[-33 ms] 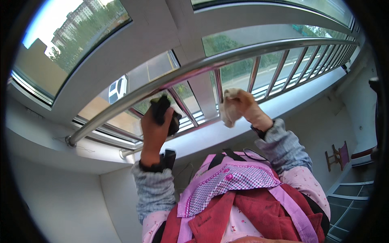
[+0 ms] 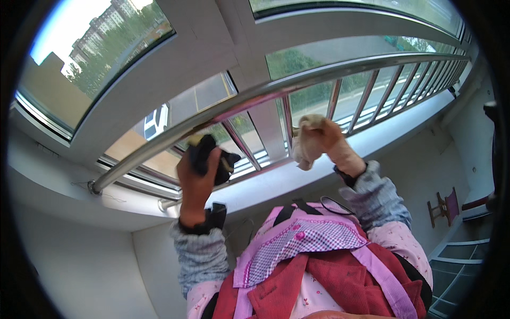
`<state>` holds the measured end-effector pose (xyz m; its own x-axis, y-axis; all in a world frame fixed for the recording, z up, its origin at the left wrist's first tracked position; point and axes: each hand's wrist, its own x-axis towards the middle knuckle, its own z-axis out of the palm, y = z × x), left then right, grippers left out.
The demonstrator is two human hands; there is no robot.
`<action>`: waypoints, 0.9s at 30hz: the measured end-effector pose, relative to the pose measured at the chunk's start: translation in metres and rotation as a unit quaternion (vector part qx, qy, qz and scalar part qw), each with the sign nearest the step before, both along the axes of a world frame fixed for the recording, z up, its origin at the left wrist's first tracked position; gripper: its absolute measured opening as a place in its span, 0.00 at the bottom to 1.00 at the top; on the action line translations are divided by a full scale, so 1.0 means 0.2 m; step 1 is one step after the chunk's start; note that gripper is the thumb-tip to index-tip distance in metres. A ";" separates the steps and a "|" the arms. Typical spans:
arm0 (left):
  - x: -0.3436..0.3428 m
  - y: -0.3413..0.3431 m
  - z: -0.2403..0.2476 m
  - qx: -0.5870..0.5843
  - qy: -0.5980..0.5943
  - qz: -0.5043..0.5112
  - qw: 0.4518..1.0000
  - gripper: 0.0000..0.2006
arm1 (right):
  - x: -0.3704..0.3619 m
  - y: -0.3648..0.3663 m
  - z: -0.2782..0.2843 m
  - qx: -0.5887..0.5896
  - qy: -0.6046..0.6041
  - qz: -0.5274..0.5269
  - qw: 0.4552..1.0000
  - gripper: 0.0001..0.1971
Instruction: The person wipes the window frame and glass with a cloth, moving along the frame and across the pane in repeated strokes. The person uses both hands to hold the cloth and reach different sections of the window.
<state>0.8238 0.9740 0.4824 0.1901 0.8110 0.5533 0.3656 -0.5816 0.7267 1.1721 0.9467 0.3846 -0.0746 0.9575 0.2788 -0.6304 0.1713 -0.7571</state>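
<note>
My left hand (image 2: pixel 195 175) is closed round a bunched black cloth (image 2: pixel 203 155) with a yellowish patch at its top. It is just below the metal handrail (image 2: pixel 239 100), near the upright bars at the left. My right hand (image 2: pixel 330 139) grips a crumpled off-white cloth (image 2: pixel 308 141) beside an upright bar (image 2: pixel 287 118) right of the middle. Whether that cloth touches the bar, I cannot tell. Both hands are raised in front of the railing, and the fingertips are partly hidden by the cloths.
Behind the railing are window panes (image 2: pixel 303 61) in a grey frame (image 2: pixel 204 37), with a white car (image 2: pixel 156 122) outside. A white ledge (image 2: pixel 255 187) runs beneath the bars. Low on the right stands a small folding stool (image 2: pixel 443 207).
My left hand with the black cloth has shifted slightly left and down. The right hand with the off-white cloth has moved a little to the right.
</note>
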 end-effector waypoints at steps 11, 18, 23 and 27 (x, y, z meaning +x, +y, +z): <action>-0.31 0.33 0.31 0.162 0.086 0.242 0.953 0.15 | 0.66 -0.01 1.45 0.369 -0.193 -0.572 0.707 0.21; -0.29 0.41 0.29 0.159 0.124 0.305 0.931 0.16 | 0.96 0.60 1.92 0.214 -0.411 -0.758 0.459 0.22; -0.28 0.39 0.30 0.151 0.119 0.300 0.934 0.16 | 0.26 0.68 1.88 0.301 -0.535 -0.643 0.458 0.22; -0.26 0.37 0.32 0.154 0.115 0.304 0.933 0.15 | -0.15 0.57 1.75 0.490 -0.546 -0.649 0.199 0.22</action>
